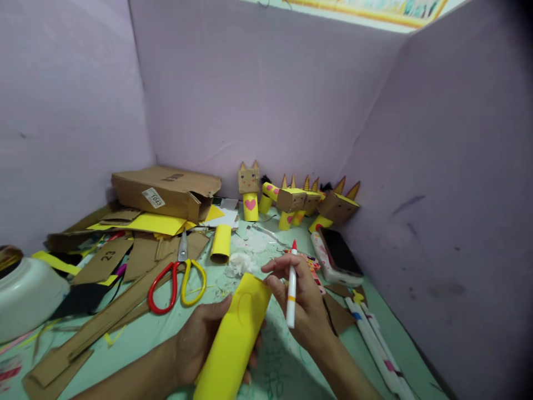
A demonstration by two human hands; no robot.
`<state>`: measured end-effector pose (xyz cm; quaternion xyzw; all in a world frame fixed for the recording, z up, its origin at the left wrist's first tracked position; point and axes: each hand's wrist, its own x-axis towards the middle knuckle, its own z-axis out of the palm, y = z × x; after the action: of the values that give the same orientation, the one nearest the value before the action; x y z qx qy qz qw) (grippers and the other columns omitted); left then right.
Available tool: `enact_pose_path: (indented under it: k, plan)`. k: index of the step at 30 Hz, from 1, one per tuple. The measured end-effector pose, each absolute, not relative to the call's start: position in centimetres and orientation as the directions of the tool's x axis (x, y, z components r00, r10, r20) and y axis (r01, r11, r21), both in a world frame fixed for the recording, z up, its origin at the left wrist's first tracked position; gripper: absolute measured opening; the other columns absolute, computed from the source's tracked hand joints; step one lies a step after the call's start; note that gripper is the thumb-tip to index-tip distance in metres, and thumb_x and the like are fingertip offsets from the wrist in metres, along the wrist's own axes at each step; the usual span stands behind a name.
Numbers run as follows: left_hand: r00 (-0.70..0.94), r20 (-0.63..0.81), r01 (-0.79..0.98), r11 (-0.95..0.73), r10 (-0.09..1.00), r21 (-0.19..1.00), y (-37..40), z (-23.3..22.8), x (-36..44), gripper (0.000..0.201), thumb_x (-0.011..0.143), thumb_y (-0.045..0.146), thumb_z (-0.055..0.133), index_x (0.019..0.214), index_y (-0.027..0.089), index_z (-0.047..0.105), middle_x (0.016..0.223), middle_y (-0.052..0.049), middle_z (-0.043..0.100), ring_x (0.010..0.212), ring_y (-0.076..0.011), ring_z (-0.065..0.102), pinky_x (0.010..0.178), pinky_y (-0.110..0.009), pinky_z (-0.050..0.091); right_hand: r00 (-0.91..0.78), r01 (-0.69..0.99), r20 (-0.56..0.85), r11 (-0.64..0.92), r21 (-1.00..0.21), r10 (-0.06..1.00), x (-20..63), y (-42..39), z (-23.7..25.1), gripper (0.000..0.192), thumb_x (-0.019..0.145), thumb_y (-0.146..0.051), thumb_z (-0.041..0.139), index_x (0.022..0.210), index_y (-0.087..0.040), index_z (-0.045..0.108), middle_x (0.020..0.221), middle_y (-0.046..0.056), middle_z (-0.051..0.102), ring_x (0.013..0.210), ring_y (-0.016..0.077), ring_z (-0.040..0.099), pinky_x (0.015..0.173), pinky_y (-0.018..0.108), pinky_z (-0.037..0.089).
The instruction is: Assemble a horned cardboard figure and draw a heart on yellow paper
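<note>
A yellow paper tube [237, 339] lies low in the centre, gripped from beneath by the left hand [200, 341]; its lower end is cut off by the frame edge. The right hand [306, 303] pinches a red-tipped marker [292, 286] upright just beside it. Red-and-yellow scissors [177, 280] and cardboard scraps [104, 261] litter the pale green table [137, 339], enclosed by lilac walls [266, 94].

Soft even light, warped dark corners.

Left hand [200, 341] grips yellow tube [237, 339]; right hand [306, 303] holds marker [292, 286].
</note>
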<state>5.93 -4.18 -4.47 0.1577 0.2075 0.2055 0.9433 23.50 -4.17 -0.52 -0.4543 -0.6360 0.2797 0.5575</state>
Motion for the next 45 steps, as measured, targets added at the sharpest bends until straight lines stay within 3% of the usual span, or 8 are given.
enact_pose_path:
  k: [4, 9, 12, 17, 21, 35, 42, 45]
  plan:
    - [0.863, -0.311, -0.269, 0.883, 0.399, 0.386, -4.2, -4.4, 5.8, 0.057, 0.077, 0.048, 0.049, 0.101, -0.002, 0.060, 0.082, -0.017, 0.069, 0.070, -0.0259, 0.066, 0.062, -0.035, 0.048, -0.051, 0.225, 0.435, 0.435, -0.872, 0.899, 23.6, -4.2, -0.4, 0.016, 0.081, -0.025, 0.055, 0.096, -0.024, 0.050, 0.088, 0.002, 0.061, 0.074, 0.0164, 0.057, 0.068, 0.030, 0.045]
    - [0.879, -0.326, -0.221, 0.903, 0.348, 0.369, -4.0, -4.4, 5.6, 0.057, 0.074, 0.047, 0.051, 0.101, -0.002, 0.061, 0.083, -0.018, 0.069, 0.070, -0.0267, 0.066, 0.063, -0.036, 0.048, -0.281, 0.026, 0.305, 0.325, -0.945, 0.910, 23.6, -4.7, -0.2, 0.030, 0.079, -0.019, 0.056, 0.106, -0.027, 0.046, 0.112, 0.004, 0.056, 0.102, 0.0200, 0.054, 0.085, 0.035, 0.042]
    - [0.877, -0.341, -0.201, 0.904, 0.337, 0.377, -3.9, -4.5, 5.5, 0.059, 0.073, 0.049, 0.052, 0.100, -0.003, 0.061, 0.082, -0.018, 0.069, 0.069, -0.0265, 0.066, 0.063, -0.036, 0.048, -0.374, -0.019, 0.199, 0.207, -0.978, 0.906, 23.7, -4.9, -0.1, 0.039, 0.075, -0.017, 0.062, 0.109, -0.028, 0.047, 0.120, 0.004, 0.053, 0.103, 0.0201, 0.054, 0.084, 0.035, 0.043]
    - [0.860, -0.355, -0.195, 0.879, 0.366, 0.435, -4.1, -4.6, 5.4, 0.047, 0.076, 0.039, 0.048, 0.098, 0.001, 0.063, 0.078, -0.016, 0.070, 0.066, -0.0252, 0.066, 0.063, -0.035, 0.047, -0.453, -0.109, 0.127, 0.087, -0.990, 0.882, 23.9, -4.9, 0.0, 0.032, 0.077, -0.024, 0.061, 0.105, -0.028, 0.045, 0.124, 0.005, 0.052, 0.112, 0.0203, 0.048, 0.080, 0.031, 0.043]
    - [0.858, -0.347, -0.202, 0.871, 0.378, 0.448, -4.2, -4.8, 5.6, 0.043, 0.075, 0.034, 0.049, 0.096, 0.000, 0.064, 0.078, -0.016, 0.070, 0.065, -0.0248, 0.066, 0.061, -0.035, 0.048, -0.472, -0.062, 0.100, 0.080, -0.995, 0.876, 23.9, -4.8, -0.1, 0.028, 0.083, -0.028, 0.055, 0.108, -0.026, 0.043, 0.122, 0.006, 0.052, 0.099, 0.0181, 0.053, 0.071, 0.027, 0.043]
    - [0.825, -0.302, -0.253, 0.790, 0.478, 0.559, -4.3, -5.2, 5.7, 0.036, 0.060, 0.025, 0.066, 0.092, 0.009, 0.063, 0.077, -0.013, 0.068, 0.065, -0.0233, 0.065, 0.057, -0.036, 0.053, -0.408, -0.044, 0.097, 0.087, -0.995, 0.908, 23.1, -4.7, -0.6, 0.026, 0.082, -0.023, 0.056, 0.105, -0.026, 0.044, 0.120, 0.006, 0.055, 0.090, 0.0150, 0.053, 0.074, 0.027, 0.040]
    - [0.816, -0.317, -0.235, 0.778, 0.483, 0.582, -4.2, -4.7, 5.7, 0.037, 0.055, 0.019, 0.068, 0.090, 0.007, 0.063, 0.071, -0.010, 0.066, 0.057, -0.0186, 0.063, 0.052, -0.029, 0.052, -0.522, -0.107, 0.073, 0.020, -0.994, 0.850, 22.7, -5.0, -0.6, 0.031, 0.078, -0.020, 0.060, 0.104, -0.024, 0.043, 0.122, 0.008, 0.054, 0.109, 0.0187, 0.049, 0.084, 0.031, 0.040]
    - [0.792, -0.360, -0.219, 0.779, 0.494, 0.588, -4.1, -4.5, 5.7, 0.039, 0.053, 0.016, 0.066, 0.091, 0.005, 0.063, 0.062, -0.008, 0.064, 0.049, -0.0152, 0.060, 0.049, -0.026, 0.050, -0.518, -0.131, 0.031, -0.043, -0.990, 0.855, 22.5, -5.0, -0.7, 0.032, 0.076, -0.023, 0.062, 0.102, -0.023, 0.043, 0.118, 0.010, 0.056, 0.105, 0.0198, 0.054, 0.084, 0.034, 0.042]
